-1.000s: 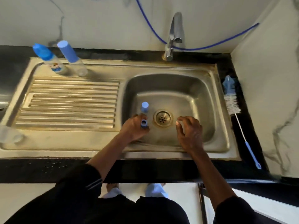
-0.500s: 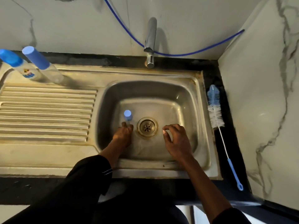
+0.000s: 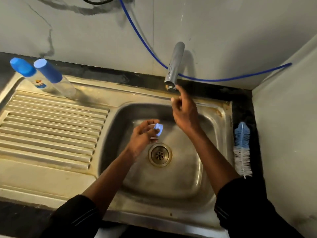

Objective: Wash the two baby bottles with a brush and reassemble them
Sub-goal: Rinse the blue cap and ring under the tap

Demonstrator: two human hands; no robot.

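Two baby bottles with blue caps stand tilted at the back left of the drainboard, one with a printed label (image 3: 28, 74) and one plain (image 3: 53, 78). My left hand (image 3: 141, 137) is over the sink basin (image 3: 171, 184) and pinches a small blue bottle part (image 3: 158, 128) above the drain (image 3: 159, 155). My right hand (image 3: 184, 111) is raised to the base of the tap (image 3: 175, 66); its index finger reaches the tap, the other fingers are loosely curled, and I see nothing in it. The bottle brush (image 3: 242, 148) lies on the counter to the right of the sink.
A ribbed steel drainboard (image 3: 48, 127) fills the left side. A blue hose (image 3: 214, 80) runs along the wall behind the tap. A marble side wall (image 3: 284, 134) closes in the right, close to the brush.
Both hands have lifted off the basin floor. My right hand rose to the tap's base. My left hand came up holding the small blue part; the view shifted right and closer.
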